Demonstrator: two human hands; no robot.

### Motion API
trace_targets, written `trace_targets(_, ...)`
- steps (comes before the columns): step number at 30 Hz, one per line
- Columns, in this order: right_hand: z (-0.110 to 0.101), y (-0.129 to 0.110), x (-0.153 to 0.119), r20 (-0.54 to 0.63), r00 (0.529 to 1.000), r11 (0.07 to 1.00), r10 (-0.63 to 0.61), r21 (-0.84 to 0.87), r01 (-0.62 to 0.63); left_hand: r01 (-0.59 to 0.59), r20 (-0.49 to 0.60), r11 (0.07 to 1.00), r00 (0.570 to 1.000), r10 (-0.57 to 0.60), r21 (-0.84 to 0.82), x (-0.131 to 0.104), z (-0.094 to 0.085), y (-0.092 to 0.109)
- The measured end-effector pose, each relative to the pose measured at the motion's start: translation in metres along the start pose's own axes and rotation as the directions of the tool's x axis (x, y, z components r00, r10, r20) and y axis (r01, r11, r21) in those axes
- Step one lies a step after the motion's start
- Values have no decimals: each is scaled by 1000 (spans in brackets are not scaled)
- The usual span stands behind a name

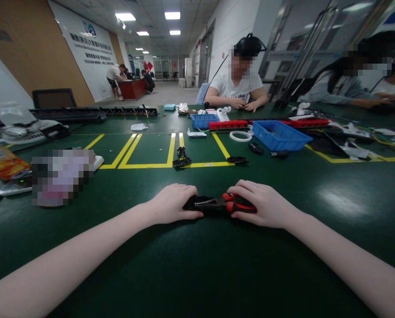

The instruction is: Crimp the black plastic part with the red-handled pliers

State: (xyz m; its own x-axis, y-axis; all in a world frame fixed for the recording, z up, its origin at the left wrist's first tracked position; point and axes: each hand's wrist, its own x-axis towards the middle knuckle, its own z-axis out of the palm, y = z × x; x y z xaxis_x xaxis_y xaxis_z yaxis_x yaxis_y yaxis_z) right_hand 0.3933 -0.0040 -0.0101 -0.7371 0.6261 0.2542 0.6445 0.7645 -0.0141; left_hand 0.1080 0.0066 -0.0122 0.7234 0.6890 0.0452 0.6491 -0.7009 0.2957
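Observation:
At the centre of the green table, my right hand [262, 203] is closed round the red-and-black handles of a pair of pliers [229, 203]. The pliers' long jaws point left, over a dark part. My left hand [176, 203] grips the left end of that black part [192, 202], fingers on top and thumb below. Much of the part is hidden by my fingers and the pliers. Beyond my hands a small black mechanism [182, 160] lies by the yellow tape lines, and a flat black piece [237, 160] rests to its right.
A large blue tray [279, 136] and a smaller blue tray [204, 120] stand further back, with a white tape ring [240, 136] between them. An orange packet [5, 157] is at the left. A person [237, 84] sits across the table.

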Motion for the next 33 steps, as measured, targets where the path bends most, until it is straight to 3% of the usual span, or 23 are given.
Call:
trace_targets(20, 3, -3, 2, -16, 1000, 1000, -20, -13, 20, -64, -18, 996, 998, 65, 59, 0, 3, -2)
trace_targets(33, 1, -3, 2, -23, 1000, 1000, -18, -9, 18, -44, -7, 998, 999, 43, -35, 0, 5, -4)
